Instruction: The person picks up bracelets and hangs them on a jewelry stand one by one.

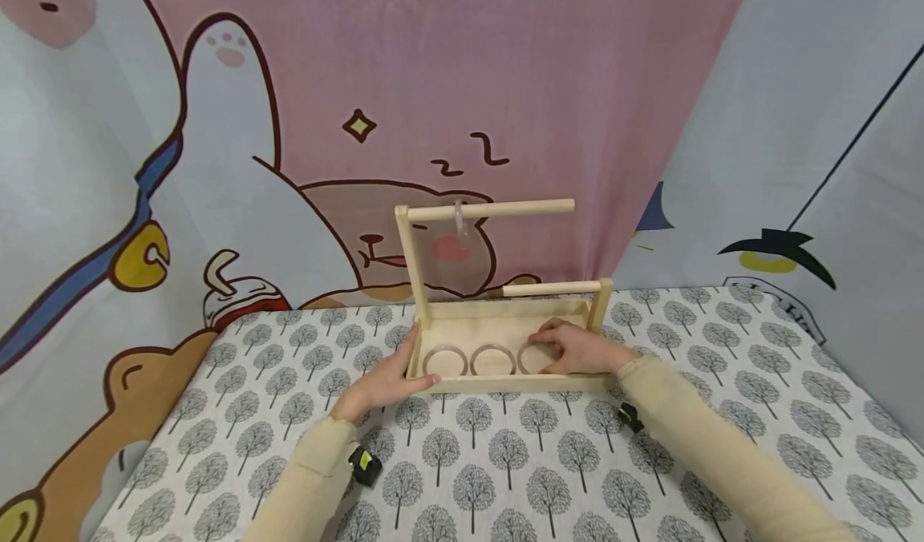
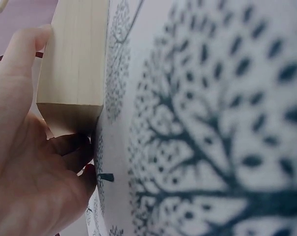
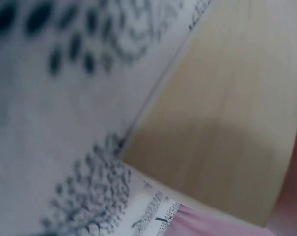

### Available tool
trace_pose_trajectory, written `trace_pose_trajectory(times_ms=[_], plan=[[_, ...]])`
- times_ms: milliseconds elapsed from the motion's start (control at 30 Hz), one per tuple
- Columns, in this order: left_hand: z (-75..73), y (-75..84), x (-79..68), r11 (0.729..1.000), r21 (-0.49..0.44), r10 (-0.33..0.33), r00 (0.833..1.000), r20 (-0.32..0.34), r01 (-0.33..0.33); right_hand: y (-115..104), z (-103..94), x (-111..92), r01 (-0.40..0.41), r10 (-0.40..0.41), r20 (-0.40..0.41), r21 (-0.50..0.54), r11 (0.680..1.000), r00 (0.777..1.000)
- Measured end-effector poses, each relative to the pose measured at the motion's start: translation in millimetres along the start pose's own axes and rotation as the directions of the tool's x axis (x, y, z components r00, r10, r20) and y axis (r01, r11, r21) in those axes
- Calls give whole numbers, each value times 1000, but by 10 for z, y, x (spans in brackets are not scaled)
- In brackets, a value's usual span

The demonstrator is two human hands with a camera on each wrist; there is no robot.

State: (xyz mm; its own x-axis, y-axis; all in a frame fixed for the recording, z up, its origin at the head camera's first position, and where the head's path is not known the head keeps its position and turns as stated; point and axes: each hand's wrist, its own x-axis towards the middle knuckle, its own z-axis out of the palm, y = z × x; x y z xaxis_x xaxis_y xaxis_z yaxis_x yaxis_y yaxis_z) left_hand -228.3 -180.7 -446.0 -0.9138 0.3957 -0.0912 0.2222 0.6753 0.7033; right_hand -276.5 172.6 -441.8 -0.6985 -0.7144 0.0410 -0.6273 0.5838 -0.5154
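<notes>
A pale wooden stand (image 1: 505,384) with a shallow tray base and two rods on posts stands on the cloth. My left hand (image 1: 390,378) holds its front left corner, thumb on the front rim and fingers along the end wall; the left wrist view shows the fingers bent round that corner. Inside the tray lie two translucent bangles (image 1: 445,349) (image 1: 493,347) and a third bangle (image 1: 521,357) at the right, partly covered. My right hand (image 1: 581,349) reaches over the front wall and grips the third bangle, index finger and thumb at opposite edges. Another bangle (image 1: 459,221) hangs on the upper rod (image 1: 512,209).
The lower rod (image 1: 552,289) juts leftward from the short right post (image 1: 600,305); the tall left post (image 1: 414,269) carries the upper one. Tree-patterned cloth (image 1: 505,462) covers the table. Behind it hangs a cartoon-printed curtain (image 1: 577,85).
</notes>
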Motion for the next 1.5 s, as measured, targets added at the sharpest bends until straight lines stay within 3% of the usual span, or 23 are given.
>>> trace_pose_trajectory(times_ms=[333,600,833,1067,1267,1500], plan=[[7,-23,-3,1000,8,-4,1000,0,4,-37,74,40,-84,82,-57,-36,996,995],[6,-20,-2,1000,-3,-5,1000,2,5,3,79,82,-29,27,-51,-31,999,998],[16,-25,2,1000,-10,8,1000,-6,-8,50,83,88,-58,64,-65,83,995,996],[6,-16,-1,1000,-13,8,1000,-4,-8,50,73,76,-48,72,-91,249,967,993],[4,-15,2,1000,-5,-2,1000,4,2,13,66,62,2,36,-137,267,964,990],[7,-1,-11,1000,-11,-3,1000,4,3,-71,62,-1,-31,84,-145,334,942,986]])
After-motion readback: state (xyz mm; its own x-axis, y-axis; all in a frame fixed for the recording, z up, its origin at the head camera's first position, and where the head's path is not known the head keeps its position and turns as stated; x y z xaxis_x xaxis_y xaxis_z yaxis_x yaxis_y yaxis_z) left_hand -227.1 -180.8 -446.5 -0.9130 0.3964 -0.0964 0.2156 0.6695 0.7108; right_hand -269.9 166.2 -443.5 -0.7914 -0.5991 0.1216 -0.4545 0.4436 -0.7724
